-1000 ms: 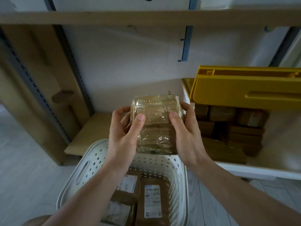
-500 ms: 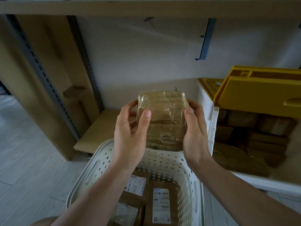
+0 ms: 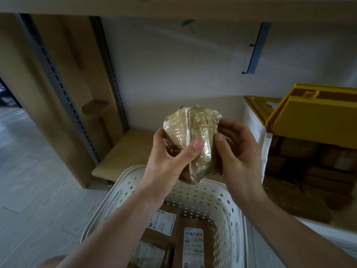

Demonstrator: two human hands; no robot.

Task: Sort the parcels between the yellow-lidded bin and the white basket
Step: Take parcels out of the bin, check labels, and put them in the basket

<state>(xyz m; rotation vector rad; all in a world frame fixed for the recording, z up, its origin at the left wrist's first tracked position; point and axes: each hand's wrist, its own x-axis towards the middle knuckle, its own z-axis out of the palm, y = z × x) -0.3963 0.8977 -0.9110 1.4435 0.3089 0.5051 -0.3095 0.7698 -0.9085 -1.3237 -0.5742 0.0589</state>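
Now my left hand [image 3: 168, 161] and right hand [image 3: 237, 151] both squeeze the shiny parcel [image 3: 190, 136] above the white basket [image 3: 218, 200], and its slippery wrap could make it slide out.

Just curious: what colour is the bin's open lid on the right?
Yellow; the lid shows clearly in the head view, propped open.
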